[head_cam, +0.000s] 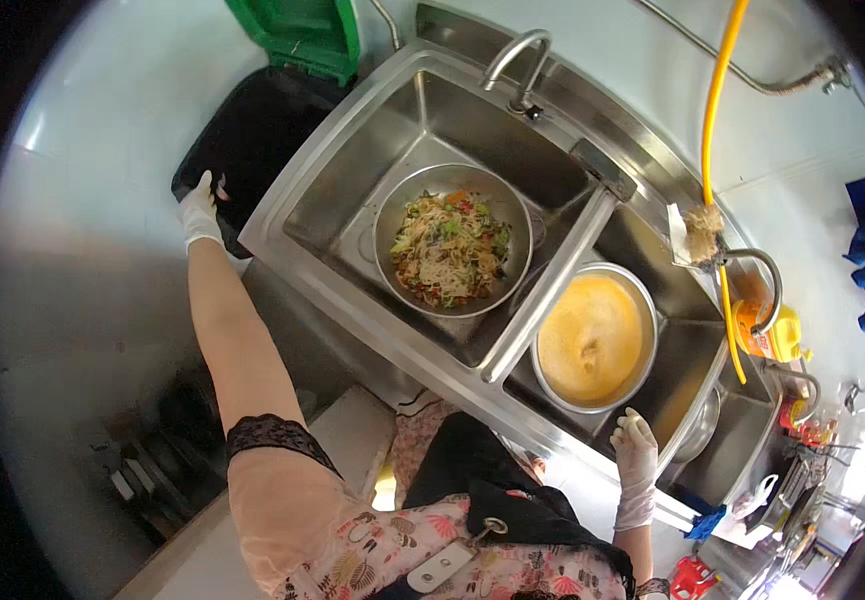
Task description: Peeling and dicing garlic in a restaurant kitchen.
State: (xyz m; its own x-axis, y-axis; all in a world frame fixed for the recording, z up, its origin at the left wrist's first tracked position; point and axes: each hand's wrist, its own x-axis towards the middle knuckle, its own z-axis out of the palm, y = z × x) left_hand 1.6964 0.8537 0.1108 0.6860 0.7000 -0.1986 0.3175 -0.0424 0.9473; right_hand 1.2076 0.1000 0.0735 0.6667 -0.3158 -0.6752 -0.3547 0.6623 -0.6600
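My gloved left hand [202, 208] grips the near rim of a black waste bin lined with a black bag [252, 135], left of the sink; its green lid [305, 34] stands raised. My gloved right hand [633, 442] is at the sink's front edge, fingers curled together, with nothing visible in them. In the left basin [342, 180] sits a metal colander [528, 247] holding noodle and vegetable scraps [451, 247]. The middle basin holds a round metal pot [654, 330] of foamy orange liquid [590, 337], just beyond my right hand.
A curved faucet [522, 60] rises behind the left basin. A yellow hose [714, 97] hangs over the divider near a worn brush [702, 229]. A yellow detergent jug [774, 330] stands behind the right basins. Another metal bowl [702, 427] lies in the right basin.
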